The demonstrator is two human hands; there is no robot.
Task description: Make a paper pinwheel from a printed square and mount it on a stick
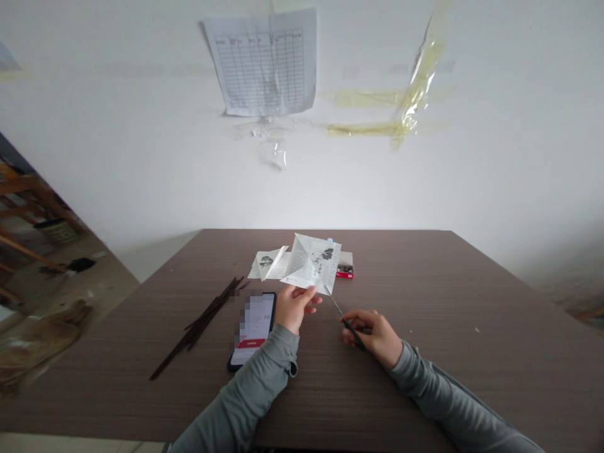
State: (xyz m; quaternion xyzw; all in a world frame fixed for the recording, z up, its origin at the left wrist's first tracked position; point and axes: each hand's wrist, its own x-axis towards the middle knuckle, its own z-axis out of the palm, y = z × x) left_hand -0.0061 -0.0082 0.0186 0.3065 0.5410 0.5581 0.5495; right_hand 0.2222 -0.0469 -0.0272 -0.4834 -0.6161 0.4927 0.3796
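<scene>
"Grey sleeves (236, 402) up front, what are the hands doing?"

"Left hand (293, 308) pinches folded printed paper (311, 263) at 12 o'clock over the table (472, 352); right hand (370, 333) closes around dark scissors (350, 326), tips at its lower corner."

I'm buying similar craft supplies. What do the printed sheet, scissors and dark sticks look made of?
The sheet looks like thin paper, creased and printed. The scissors show a shiny metal blade and dark, probably plastic, grip. The sticks look like matte dark wood or bamboo; unclear which.
</scene>
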